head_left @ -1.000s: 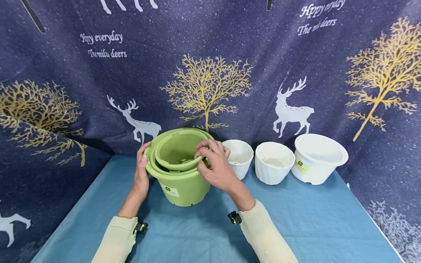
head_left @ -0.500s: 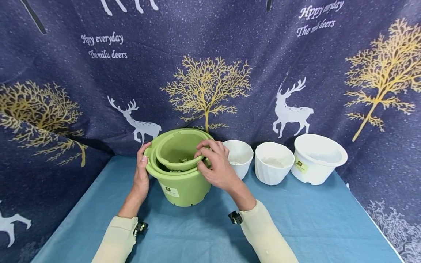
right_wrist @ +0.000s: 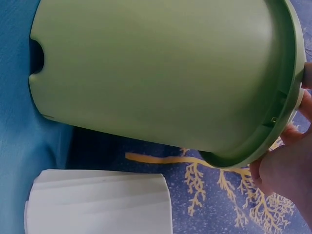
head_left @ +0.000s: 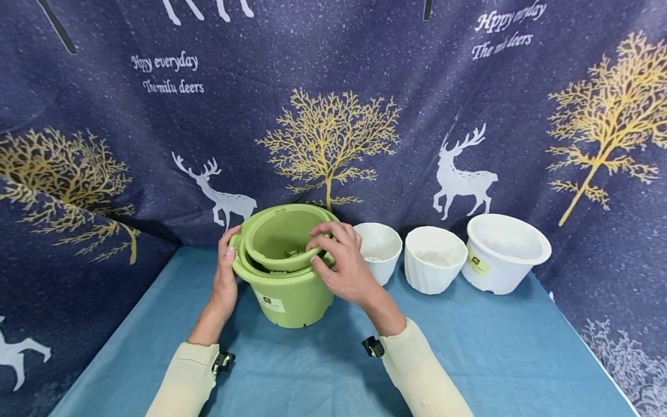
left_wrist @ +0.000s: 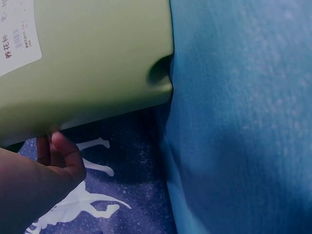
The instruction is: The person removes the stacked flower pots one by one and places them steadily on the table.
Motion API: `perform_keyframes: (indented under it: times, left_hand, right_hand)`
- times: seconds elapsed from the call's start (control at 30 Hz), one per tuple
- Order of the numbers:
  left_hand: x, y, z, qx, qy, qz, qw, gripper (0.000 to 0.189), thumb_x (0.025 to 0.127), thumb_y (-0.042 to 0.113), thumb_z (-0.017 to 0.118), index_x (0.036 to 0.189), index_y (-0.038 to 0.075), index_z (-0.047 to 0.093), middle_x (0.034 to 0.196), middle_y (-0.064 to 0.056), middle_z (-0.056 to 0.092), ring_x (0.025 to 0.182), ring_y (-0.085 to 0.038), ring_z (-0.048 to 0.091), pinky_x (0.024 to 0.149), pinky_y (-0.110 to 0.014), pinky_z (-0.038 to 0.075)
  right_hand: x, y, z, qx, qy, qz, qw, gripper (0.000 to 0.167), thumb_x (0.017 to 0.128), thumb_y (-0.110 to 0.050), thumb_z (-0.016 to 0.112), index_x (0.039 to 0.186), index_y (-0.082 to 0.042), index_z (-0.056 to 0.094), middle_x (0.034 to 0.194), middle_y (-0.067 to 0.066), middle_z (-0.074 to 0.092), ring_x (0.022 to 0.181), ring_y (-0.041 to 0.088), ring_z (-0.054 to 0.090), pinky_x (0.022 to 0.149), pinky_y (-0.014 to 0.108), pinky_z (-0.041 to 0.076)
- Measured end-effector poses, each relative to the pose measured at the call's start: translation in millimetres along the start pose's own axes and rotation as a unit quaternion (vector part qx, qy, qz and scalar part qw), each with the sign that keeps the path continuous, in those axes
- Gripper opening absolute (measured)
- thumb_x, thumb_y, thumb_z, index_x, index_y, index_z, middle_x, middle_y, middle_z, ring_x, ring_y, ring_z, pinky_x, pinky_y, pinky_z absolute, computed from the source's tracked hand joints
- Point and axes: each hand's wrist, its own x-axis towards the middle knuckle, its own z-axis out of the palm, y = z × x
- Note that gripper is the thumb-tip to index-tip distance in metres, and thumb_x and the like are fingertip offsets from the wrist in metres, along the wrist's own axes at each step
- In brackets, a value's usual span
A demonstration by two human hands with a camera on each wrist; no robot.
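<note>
Right grip (head_left: 341,258): thumb and fingers clamped on the right part of the small green pot's rim. Left grip (head_left: 224,278): fingers curved round the left rim of the large green pot, probably to steady it.

Arranged by size, a dark patterned cloth (head_left: 365,46) hangs at the far side as a backdrop. The blue-covered desk (head_left: 292,370) carries the pots. On it, left of centre, the large green pot (head_left: 294,301) stands upright on its base, a stable support for what it holds. The small green pot (head_left: 281,234) is nested in its mouth, the rim raised above the outer one; that raised edge likely gives the fingers their purchase. Whether it touches the bottom inside cannot be told.

To the right stands a row of white ware, seemingly set there to leave the near desk to the arms: the wide white pot (head_left: 500,272) farthest right, the middle faceted pot (head_left: 435,266) just beside it, and the left faceted pot (head_left: 380,255), partly behind the right grip. Smallest is the white label (head_left: 271,304), facing the near side on the large green pot.
</note>
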Motion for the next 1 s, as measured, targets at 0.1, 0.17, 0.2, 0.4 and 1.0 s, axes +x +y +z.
perform_keyframes:
  times: [0.1, 0.17, 0.2, 0.4, 1.0]
  left_hand:
    - [0.4, -0.6, -0.3, -0.002, 0.002, 0.002, 1.0, 0.055, 0.114, 0.025, 0.027, 0.162, 0.0, 0.03, 0.162, -0.011, 0.037, 0.135, -0.015, 0.047, 0.115, -0.023, 0.032]
    - [0.5, -0.6, -0.5, -0.003, 0.001, 0.002, 1.0, 0.055, 0.114, 0.025, 0.026, 0.162, 0.0, 0.03, 0.161, -0.011, 0.037, 0.135, -0.015, 0.047, 0.115, -0.023, 0.032]
    - [0.5, -0.7, -0.6, -0.003, 0.0, 0.002, 1.0, 0.055, 0.114, 0.025, 0.026, 0.162, 0.0, 0.03, 0.162, -0.011, 0.037, 0.135, -0.015, 0.047, 0.115, -0.023, 0.032]
    - [0.5, -0.8, -1.3, 0.0, 0.0, -0.002, 1.0, 0.055, 0.114, 0.026, 0.026, 0.162, 0.0, 0.03, 0.16, -0.01, 0.038, 0.134, -0.014, 0.048, 0.113, -0.022, 0.033]
    - [0.5, -0.4, -1.4, -0.001, -0.007, 0.002, 1.0, 0.055, 0.114, 0.025, 0.025, 0.163, 0.0, 0.028, 0.165, -0.016, 0.032, 0.137, -0.015, 0.047, 0.113, -0.022, 0.034]
  right_hand:
    - [0.2, 0.1, -0.1, 0.002, 0.001, -0.003, 1.0, 0.014, 0.098, -0.016, 0.061, 0.1, -0.02, 0.074, 0.134, 0.005, 0.061, 0.128, 0.027, 0.045, 0.111, 0.06, 0.026]
    - [0.3, 0.2, -0.2, 0.004, 0.002, -0.005, 1.0, 0.014, 0.099, -0.015, 0.061, 0.1, -0.02, 0.074, 0.134, 0.006, 0.061, 0.129, 0.028, 0.045, 0.111, 0.061, 0.025]
    - [0.4, 0.3, -0.1, 0.003, 0.003, -0.007, 1.0, 0.014, 0.099, -0.015, 0.061, 0.1, -0.02, 0.074, 0.134, 0.006, 0.061, 0.129, 0.028, 0.045, 0.112, 0.061, 0.025]
    - [0.1, -0.3, 1.0, 0.003, 0.009, -0.011, 0.9999, 0.013, 0.099, -0.014, 0.062, 0.1, -0.02, 0.074, 0.134, 0.007, 0.062, 0.129, 0.028, 0.045, 0.114, 0.06, 0.024]
    - [0.5, 0.8, 4.9, 0.009, 0.012, -0.022, 0.9997, 0.011, 0.096, -0.015, 0.065, 0.099, -0.019, 0.074, 0.131, 0.008, 0.063, 0.127, 0.028, 0.046, 0.113, 0.057, 0.027]
